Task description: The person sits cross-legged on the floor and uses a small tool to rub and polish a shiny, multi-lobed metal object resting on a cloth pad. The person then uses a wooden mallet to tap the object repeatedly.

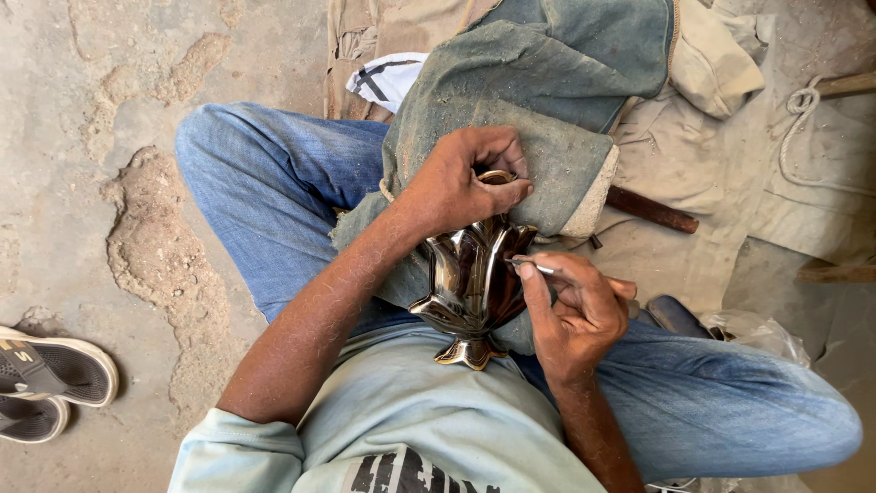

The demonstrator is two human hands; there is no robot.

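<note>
Right hand (577,315), fingers pinched on a thin metal tool (532,267), tip touching the shiny lotus-shaped brass vessel (472,288) lying in the lap on a dusty grey cloth pad (547,155); left hand (465,178) fingers clasp the vessel's far rim.

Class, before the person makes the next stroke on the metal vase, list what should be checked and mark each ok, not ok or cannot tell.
1. Left hand grips the rim of the shiny metal vase: ok.
2. Vase rests on the padded cloth across the lap: ok.
3. Right hand holds the thin tool: ok.
4. Tool tip meets the vase: ok.
5. Tip sharpness: cannot tell.
</note>
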